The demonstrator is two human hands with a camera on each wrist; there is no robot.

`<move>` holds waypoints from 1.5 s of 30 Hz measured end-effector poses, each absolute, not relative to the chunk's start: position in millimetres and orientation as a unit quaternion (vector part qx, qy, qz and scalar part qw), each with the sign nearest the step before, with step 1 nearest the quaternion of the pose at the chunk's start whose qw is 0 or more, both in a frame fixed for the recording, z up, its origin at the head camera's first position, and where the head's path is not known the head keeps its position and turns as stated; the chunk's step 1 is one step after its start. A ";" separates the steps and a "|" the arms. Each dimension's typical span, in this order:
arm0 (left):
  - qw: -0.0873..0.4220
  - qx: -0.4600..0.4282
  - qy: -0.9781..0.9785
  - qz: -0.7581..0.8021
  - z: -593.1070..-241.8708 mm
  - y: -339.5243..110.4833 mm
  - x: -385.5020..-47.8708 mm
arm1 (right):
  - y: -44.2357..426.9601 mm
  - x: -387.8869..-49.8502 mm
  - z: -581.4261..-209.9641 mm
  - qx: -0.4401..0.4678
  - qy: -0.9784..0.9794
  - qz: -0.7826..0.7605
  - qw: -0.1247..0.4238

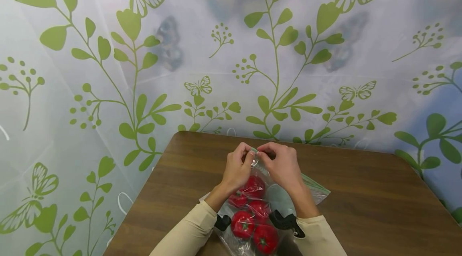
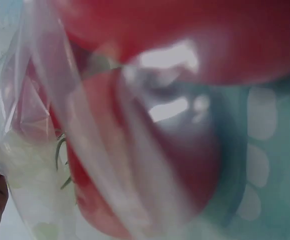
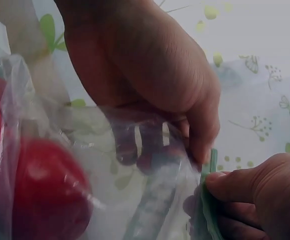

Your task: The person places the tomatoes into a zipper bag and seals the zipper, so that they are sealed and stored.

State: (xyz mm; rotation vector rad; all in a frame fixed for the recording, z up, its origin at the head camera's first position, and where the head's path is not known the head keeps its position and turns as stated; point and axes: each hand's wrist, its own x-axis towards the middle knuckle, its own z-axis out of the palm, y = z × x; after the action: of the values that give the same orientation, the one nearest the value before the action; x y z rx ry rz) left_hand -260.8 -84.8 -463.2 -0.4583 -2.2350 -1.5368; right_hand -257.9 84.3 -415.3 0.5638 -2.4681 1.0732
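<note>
A clear zip bag (image 1: 319,195) with a green zip strip (image 1: 317,184) stands over the table, several red tomatoes (image 1: 242,224) inside. At its top edge my left hand (image 1: 236,170) pinches the strip between thumb and fingers. Close beside it, my right hand (image 1: 284,166) pinches the same edge, thumb and fingertips meeting on the strip. In the right wrist view both hands meet at the green strip (image 3: 208,215), and a tomato (image 3: 50,192) shows through the plastic. The left wrist view is filled by blurred tomatoes (image 2: 100,195) behind folds of plastic.
The brown wooden table (image 1: 375,200) extends to both sides of the bag. Behind it hangs a pale curtain (image 1: 223,107) with green leaves and butterflies. A pale teal patch (image 2: 280,190) with white marks shows at the bag; I cannot tell whether it is print.
</note>
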 end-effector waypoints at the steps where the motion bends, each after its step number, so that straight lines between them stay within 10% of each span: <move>1: 0.197 -0.163 -0.796 -0.548 -463.4 -84.7 -260.5 | 86.1 -257.6 -416.8 0.198 -0.882 0.382 0.194; 45: 0.190 -0.068 -0.779 -0.594 -463.9 -95.5 -267.8 | 242.5 -211.9 -455.7 0.087 -0.942 0.284 0.157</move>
State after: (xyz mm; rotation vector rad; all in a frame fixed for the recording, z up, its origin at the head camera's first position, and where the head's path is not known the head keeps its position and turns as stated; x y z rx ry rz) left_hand -267.8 -95.5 -463.9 -0.1903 -2.1892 -1.6695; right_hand -211.9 242.5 -455.7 0.2479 -2.6961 0.8138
